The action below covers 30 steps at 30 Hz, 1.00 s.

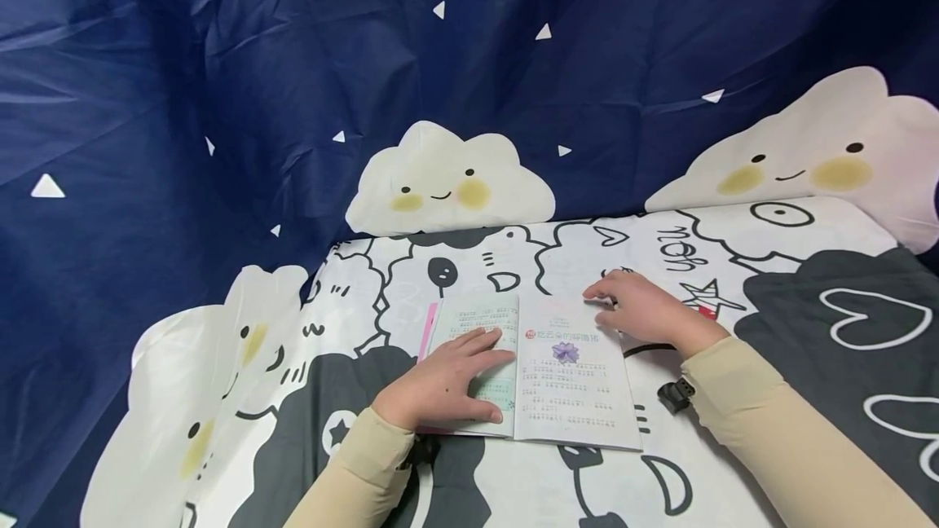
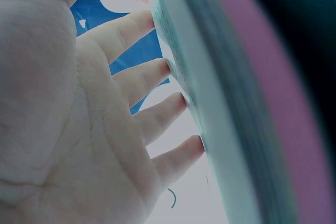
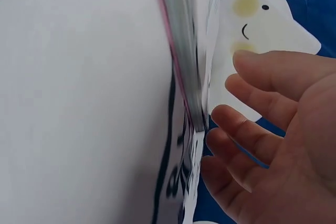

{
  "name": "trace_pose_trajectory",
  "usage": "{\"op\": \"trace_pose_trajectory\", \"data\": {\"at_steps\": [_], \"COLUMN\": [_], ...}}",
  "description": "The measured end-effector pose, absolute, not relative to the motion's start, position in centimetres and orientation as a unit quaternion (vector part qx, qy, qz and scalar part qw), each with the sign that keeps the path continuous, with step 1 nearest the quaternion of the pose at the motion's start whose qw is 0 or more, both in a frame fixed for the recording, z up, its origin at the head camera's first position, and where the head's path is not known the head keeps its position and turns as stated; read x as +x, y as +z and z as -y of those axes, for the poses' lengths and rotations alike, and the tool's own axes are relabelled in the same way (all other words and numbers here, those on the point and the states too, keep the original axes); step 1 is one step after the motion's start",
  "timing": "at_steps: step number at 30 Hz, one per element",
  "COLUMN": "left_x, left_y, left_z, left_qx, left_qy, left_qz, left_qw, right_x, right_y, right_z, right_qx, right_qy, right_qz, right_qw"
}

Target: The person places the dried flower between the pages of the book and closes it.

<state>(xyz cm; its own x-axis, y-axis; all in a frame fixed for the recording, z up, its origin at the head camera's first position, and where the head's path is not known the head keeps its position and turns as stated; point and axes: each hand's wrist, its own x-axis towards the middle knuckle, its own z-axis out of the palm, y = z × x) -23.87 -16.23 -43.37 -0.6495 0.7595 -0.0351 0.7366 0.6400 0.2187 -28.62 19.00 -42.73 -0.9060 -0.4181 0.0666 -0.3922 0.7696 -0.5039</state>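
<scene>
Cloud-print cloth (image 1: 734,243) covered the table, dark blue fabric (image 1: 220,104) hanging behind. On it lay an open book (image 1: 565,381). One left hand (image 1: 447,381) rested flat on the left page, fingers straight. The right hand (image 1: 638,308) touched the right page's top corner, fingers relaxed, gripping nothing.
</scene>
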Motion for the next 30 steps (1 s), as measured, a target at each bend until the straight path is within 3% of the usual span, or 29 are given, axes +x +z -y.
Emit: {"op": "trace_pose_trajectory", "data": {"at_steps": [15, 30], "left_x": [-23.8, -23.7], "left_y": [-43.4, -43.2], "left_z": [16.2, 16.1], "left_qx": [0.412, 0.411], "left_qy": [0.089, 0.084], "left_qz": [-0.905, -0.906], "left_qw": [0.062, 0.061], "right_x": [-28.9, -29.2], "right_y": [-42.8, -43.4], "right_z": [-20.4, -20.9], "right_qx": [-0.197, -0.207], "right_qy": [-0.243, -0.245], "right_qz": [-0.946, -0.944], "right_qw": [0.091, 0.074]}}
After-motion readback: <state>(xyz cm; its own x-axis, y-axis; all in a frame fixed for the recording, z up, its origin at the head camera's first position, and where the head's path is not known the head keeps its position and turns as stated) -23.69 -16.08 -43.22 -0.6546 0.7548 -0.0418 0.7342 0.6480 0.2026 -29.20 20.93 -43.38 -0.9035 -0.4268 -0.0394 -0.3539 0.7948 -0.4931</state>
